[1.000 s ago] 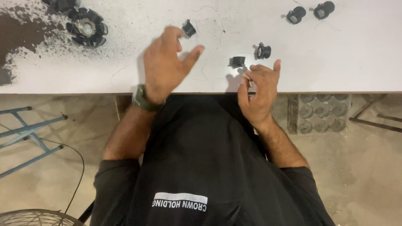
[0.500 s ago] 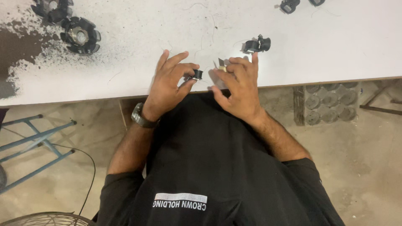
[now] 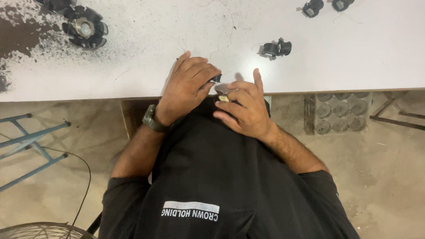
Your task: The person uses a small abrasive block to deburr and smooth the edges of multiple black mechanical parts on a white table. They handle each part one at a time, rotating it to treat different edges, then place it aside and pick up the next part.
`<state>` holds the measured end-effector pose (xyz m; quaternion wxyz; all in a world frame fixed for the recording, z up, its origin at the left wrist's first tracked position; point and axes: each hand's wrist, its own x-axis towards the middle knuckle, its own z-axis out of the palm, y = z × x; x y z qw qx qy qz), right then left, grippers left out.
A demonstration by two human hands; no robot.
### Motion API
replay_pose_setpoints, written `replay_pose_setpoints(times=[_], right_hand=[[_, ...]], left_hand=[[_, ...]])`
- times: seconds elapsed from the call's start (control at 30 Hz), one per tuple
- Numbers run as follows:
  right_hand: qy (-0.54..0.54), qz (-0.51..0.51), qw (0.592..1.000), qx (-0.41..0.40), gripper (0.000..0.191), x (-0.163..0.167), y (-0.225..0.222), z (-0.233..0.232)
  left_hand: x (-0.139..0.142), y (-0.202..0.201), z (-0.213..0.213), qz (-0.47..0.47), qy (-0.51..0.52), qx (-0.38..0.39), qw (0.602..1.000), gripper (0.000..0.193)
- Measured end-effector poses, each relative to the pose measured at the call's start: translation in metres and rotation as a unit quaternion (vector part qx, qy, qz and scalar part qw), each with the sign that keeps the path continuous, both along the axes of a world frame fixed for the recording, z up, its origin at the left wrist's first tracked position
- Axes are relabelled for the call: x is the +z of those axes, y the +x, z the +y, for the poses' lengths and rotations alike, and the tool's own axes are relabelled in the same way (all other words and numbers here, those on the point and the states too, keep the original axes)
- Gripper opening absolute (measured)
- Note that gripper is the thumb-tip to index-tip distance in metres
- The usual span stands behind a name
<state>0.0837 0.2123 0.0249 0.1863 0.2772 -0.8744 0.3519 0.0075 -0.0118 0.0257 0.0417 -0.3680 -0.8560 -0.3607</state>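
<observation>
Head view, my left hand: my left hand point(image 3: 188, 84) sits at the near edge of the white table point(image 3: 354, 57), fingers curled in, thumb and forefinger pinched on a small black part point(image 3: 215, 79) that pokes out at the fingertips.
Head view, my right hand: my right hand point(image 3: 243, 108) is just beside the left, almost touching it, forefinger raised, the other fingers loosely bent around a small pale piece point(image 3: 223, 98) (too small for me to say what it is, or how firmly I have it).
Where the part is: between my two hands, above the table edge, close to my chest.
How far along: I judge the work on this part to be mid-way, since both hands are on it and it has not been set down.
Done, as it looks: one black assembled-looking piece point(image 3: 275, 48) lies further out on the table, and two more black pieces point(image 3: 313, 8) lie near the far edge.
Left to do: I cannot tell how many remain.
Elsewhere in view: a larger round black component point(image 3: 84, 28) lies far left by a patch of dark powder point(image 3: 22, 35).
Wrist: a dark watch point(image 3: 152, 119) on my left arm.
</observation>
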Motion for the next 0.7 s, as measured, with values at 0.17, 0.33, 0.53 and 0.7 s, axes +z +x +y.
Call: replay_pose_setpoints(times=[0.17,0.33,0.53,0.7], right_hand=[[0.045,-0.053,0.987,-0.148,0.030,0.007,-0.009,0.014],[0.099,-0.048,0.988,-0.108,0.048,-0.005,-0.021,-0.009],[0.077,-0.034,0.989,-0.125,0.045,-0.014,-0.018,-0.013],[0.077,-0.022,0.987,-0.141,0.046,-0.017,-0.017,-0.016]], left_hand=[[-0.003,-0.001,-0.001,-0.039,0.017,-0.006,0.999,0.034],[0.004,-0.001,-0.005,-0.062,0.009,-0.020,0.998,0.036],[0.013,0.013,-0.011,-0.059,0.036,0.088,0.994,0.022],[0.007,0.021,0.001,-0.080,0.039,0.076,0.993,0.012]])
